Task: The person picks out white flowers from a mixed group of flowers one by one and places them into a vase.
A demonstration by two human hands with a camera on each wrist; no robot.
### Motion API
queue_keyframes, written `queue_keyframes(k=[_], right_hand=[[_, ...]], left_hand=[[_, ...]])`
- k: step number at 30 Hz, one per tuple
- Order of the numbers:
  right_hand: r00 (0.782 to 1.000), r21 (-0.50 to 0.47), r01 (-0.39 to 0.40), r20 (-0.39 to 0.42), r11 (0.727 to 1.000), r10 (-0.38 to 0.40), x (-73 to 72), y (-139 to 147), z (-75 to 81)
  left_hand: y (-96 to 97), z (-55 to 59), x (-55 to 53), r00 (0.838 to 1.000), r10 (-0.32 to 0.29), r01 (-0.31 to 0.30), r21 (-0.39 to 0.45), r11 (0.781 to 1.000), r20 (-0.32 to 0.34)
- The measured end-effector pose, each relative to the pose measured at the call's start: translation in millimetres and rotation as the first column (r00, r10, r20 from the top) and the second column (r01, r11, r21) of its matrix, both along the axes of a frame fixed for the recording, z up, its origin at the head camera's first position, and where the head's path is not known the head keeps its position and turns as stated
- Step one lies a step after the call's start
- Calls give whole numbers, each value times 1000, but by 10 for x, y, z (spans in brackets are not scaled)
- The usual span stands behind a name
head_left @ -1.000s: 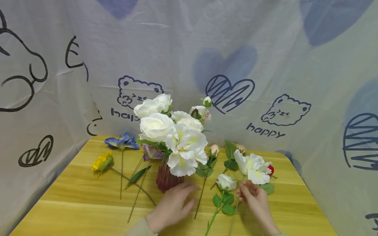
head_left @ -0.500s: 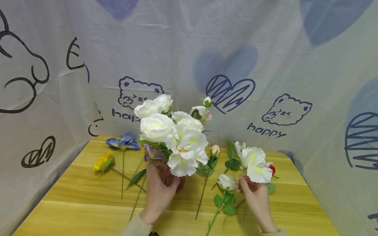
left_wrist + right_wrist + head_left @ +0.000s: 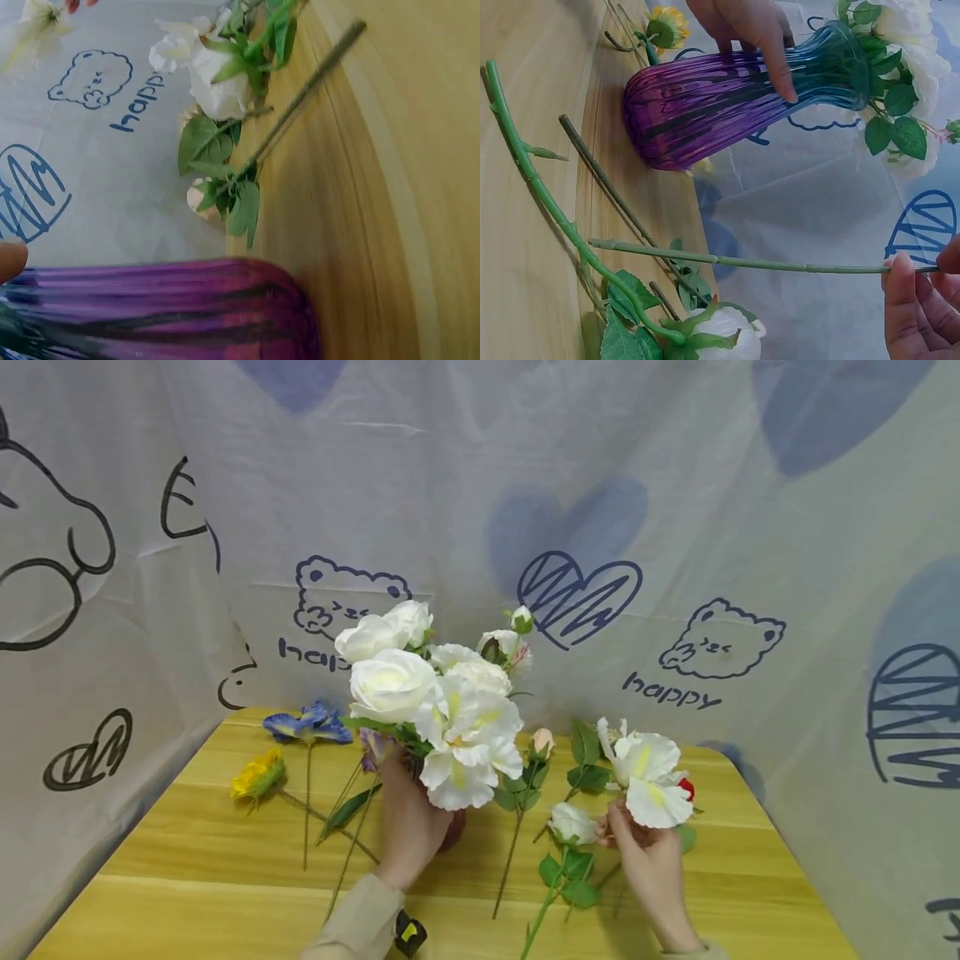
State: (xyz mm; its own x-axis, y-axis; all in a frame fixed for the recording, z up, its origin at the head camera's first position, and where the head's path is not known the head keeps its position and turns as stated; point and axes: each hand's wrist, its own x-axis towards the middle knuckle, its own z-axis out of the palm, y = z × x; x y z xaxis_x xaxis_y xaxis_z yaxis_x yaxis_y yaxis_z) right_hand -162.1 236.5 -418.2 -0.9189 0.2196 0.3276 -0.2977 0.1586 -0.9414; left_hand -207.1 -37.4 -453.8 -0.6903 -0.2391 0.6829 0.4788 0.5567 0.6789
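Note:
My left hand (image 3: 412, 827) grips the ribbed glass vase (image 3: 705, 105), purple below and blue-green at the neck, with the fingers around its upper part. White artificial flowers (image 3: 442, 693) fill the vase; in the head view they and the hand hide most of the glass. Between thumb and fingertips, my right hand (image 3: 648, 864) pinches the stem (image 3: 802, 266) of a white, yellow-centred artificial flower (image 3: 652, 777), held above the table. Left of that hand lies a white rose (image 3: 572, 823) with green leaves.
On the wooden table (image 3: 187, 910) lie a blue flower (image 3: 309, 724), a yellow flower (image 3: 257, 774) and a purple flower (image 3: 372, 747) at left. A pale pink rosebud (image 3: 542, 742) and a partly hidden red flower (image 3: 686, 789) are at right. A printed curtain hangs behind.
My left hand has moved from beside the vase's base up to its upper part and now grips it. The white flower in my right hand has tilted slightly, its stem swinging off the table.

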Motion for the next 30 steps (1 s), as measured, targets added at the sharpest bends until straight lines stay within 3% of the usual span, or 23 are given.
queue_keyframes(k=[4, 6, 8, 11, 14, 19, 22, 26, 30], right_hand=[[1000, 14, 22, -18, 1000, -22, 3, -2, 3], [999, 26, 34, -31, 999, -33, 4, -7, 8], [998, 25, 40, -45, 999, -39, 2, -12, 15], [997, -12, 31, -74, 999, -31, -3, -18, 30], [988, -52, -3, -153, 999, -5, -14, -24, 61], [949, -38, -65, -311, 997, 50, -25, -70, 165], [918, -18, -81, -390, 997, 68, -22, -124, 253], [853, -20, -76, -519, 997, 55, -27, -230, 399], [785, -61, -106, -618, 992, 46, -19, -365, 557]], left_hand=[[-31, 11, -52, 999, -43, 43, -22, 999, -16], [-54, 30, -65, 994, -105, 105, -28, 994, -1], [-76, 48, -73, 979, -197, 197, 7, 980, 45], [-90, 75, -107, 936, -317, 309, 75, 948, 155], [-91, 100, -140, 878, -414, 383, 166, 909, 241], [-102, 95, -167, 796, -524, 464, 251, 849, 303], [-100, 59, -197, 789, -529, 479, 227, 848, 313], [-91, 14, -201, 809, -515, 487, 168, 857, 282], [-82, -3, -179, 816, -513, 490, 153, 858, 268]])
